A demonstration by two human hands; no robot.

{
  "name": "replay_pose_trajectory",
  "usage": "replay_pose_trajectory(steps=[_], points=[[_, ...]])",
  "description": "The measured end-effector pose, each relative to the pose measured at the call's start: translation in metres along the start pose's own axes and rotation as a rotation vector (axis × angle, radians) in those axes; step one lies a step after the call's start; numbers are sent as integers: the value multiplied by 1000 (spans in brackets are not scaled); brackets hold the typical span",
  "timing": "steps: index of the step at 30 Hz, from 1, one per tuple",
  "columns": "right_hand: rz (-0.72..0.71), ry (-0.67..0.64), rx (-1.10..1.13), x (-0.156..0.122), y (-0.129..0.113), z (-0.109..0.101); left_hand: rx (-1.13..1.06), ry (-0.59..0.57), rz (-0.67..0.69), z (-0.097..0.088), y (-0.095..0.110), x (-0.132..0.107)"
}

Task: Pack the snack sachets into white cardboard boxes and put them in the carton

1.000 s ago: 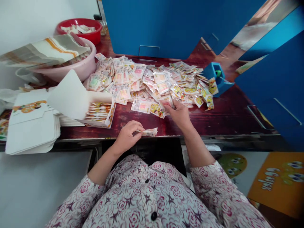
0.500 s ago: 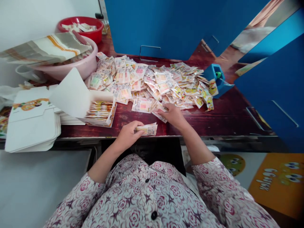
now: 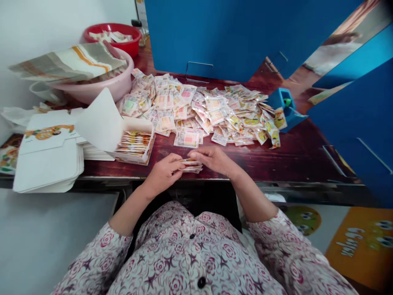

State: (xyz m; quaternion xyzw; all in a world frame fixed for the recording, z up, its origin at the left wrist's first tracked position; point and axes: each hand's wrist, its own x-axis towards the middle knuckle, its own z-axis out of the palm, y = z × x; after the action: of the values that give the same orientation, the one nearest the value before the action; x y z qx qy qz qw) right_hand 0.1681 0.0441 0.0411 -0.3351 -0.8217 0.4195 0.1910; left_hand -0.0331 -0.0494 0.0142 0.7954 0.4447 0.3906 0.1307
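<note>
My left hand (image 3: 166,170) is closed on a small stack of sachets (image 3: 192,167) near the table's front edge. Over the right end of that stack, my right hand (image 3: 216,160) has its thumb and fingers closed on the sachets' upper edge. Just beyond both hands spreads a large heap of printed sachets (image 3: 184,104), some with pink labels up and some with yellow pictures up. Left of my left hand stands an open white box (image 3: 149,151) with a row of sachets (image 3: 132,145) standing in it; its white flap (image 3: 100,121) is raised.
Flat white cartons (image 3: 49,159) are stacked at the left, overhanging the table edge. Behind them sit a pink basin (image 3: 92,90) under a striped cloth (image 3: 82,63) and a red basin (image 3: 135,45). A blue tape dispenser (image 3: 282,108) stands at right, near blue partitions (image 3: 245,37).
My right hand has come from the heap's front edge, with a sachet, to the stack in my left hand. The stack looks thicker. The view has shifted slightly.
</note>
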Motion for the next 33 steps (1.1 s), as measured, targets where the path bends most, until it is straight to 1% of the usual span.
replay_pose_trajectory(steps=[3,4,6,7,8,10,12,14,19,22,24,25,26,27,29,31,33], points=[[10,186,-337,29,4,-6,9,58,-38,0,-3,-7],[29,210,-470,39,5,-6,-2,70,-57,2,-3,-9],[92,179,-704,54,4,-6,-33,84,-119,5,-3,-10],[131,149,-788,60,3,-5,-47,90,-159,5,-3,-10],[167,122,-840,64,2,-5,-58,89,-197,6,-3,-9],[221,76,-861,67,2,-6,-84,63,-257,5,-5,-8],[260,48,-807,67,5,-9,-120,26,-282,3,-6,-6],[255,49,-719,65,9,-12,-150,19,-286,2,-7,-5],[198,121,-477,51,13,-11,-147,84,-243,5,-8,-8],[126,152,-186,35,9,-6,-88,103,-231,7,-9,-8],[77,97,64,25,8,-4,-66,99,-217,7,-10,-7],[76,63,165,20,9,-4,-79,85,-210,7,-10,-7],[84,40,244,16,10,-3,-105,65,-205,7,-11,-6],[95,48,303,12,11,-2,-134,42,-204,7,-11,-6],[118,149,398,4,13,3,-162,14,-204,7,-11,-6],[166,277,481,-2,14,13,-144,22,-192,8,-10,-7],[218,345,516,-9,11,27,-111,40,-167,9,-9,-7]])
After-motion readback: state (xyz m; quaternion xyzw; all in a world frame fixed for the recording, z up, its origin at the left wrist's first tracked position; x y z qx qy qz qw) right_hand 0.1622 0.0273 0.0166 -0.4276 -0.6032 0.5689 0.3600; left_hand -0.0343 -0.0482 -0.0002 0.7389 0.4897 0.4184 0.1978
